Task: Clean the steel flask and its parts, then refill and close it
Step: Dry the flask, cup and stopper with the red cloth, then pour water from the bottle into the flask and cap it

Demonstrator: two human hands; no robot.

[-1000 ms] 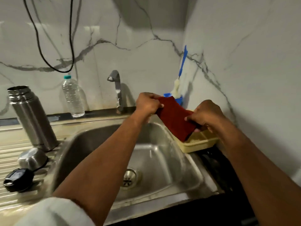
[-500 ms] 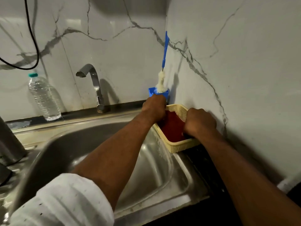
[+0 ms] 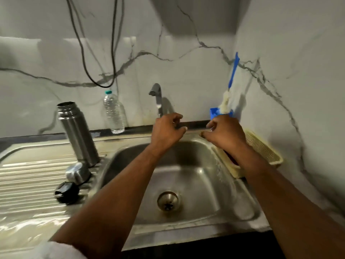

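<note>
I see my left hand (image 3: 166, 130) raised over the far edge of the sink (image 3: 188, 184), fingers loosely curled with nothing between them. My right hand (image 3: 225, 134) hangs just to its right at the same height, also loosely curled and holding nothing, above the near-left corner of the yellow basket (image 3: 265, 152). A dark red cloth (image 3: 232, 159) shows in that basket, mostly hidden under my right wrist. Behind the basket, in the far right corner, a blue-handled bottle brush (image 3: 228, 94) stands in a blue holder (image 3: 214, 113). The tap (image 3: 156, 98) rises just beyond my left hand.

Left of the sink, the steel flask (image 3: 78, 133) stands open on the drainboard of the counter (image 3: 28, 184), tilted in the wide-angle view. Its steel cup (image 3: 77, 173) rests just in front of it, and the black stopper (image 3: 66, 192) sits nearer still, beside the cup. A clear water bottle (image 3: 113, 113) stands against the far wall between flask and tap.
</note>
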